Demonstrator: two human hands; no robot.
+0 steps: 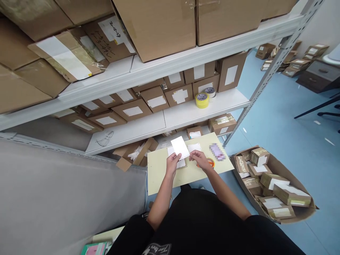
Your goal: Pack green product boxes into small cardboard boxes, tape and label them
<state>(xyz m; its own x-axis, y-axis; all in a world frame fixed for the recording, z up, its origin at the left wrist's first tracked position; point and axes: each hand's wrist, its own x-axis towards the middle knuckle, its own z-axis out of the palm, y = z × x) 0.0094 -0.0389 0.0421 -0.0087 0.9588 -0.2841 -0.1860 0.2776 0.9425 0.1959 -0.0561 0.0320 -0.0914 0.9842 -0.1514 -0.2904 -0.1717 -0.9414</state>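
A blank white sheet of paper point(180, 146), perhaps a label, is held up over the pale yellow table point(158, 179). My left hand point(172, 163) is closed on its lower left edge, thumb on top. At the lower right corner, my right hand point(199, 159) pinches the sheet between thumb and fingers. More white paper point(195, 147) lies on the table behind my hands. Partly hidden by my right wrist is an orange ring-shaped thing point(211, 162), whose kind I cannot make out. To its right lies a blurred purple item point(217, 151).
Steel shelving point(186, 56) with cardboard boxes point(132, 110) rises beyond the table. Tape rolls point(202, 101) rest on its middle shelf. A large open carton point(299, 216) of small parcels stands on the floor at right; a grey wall point(66, 184) borders the left.
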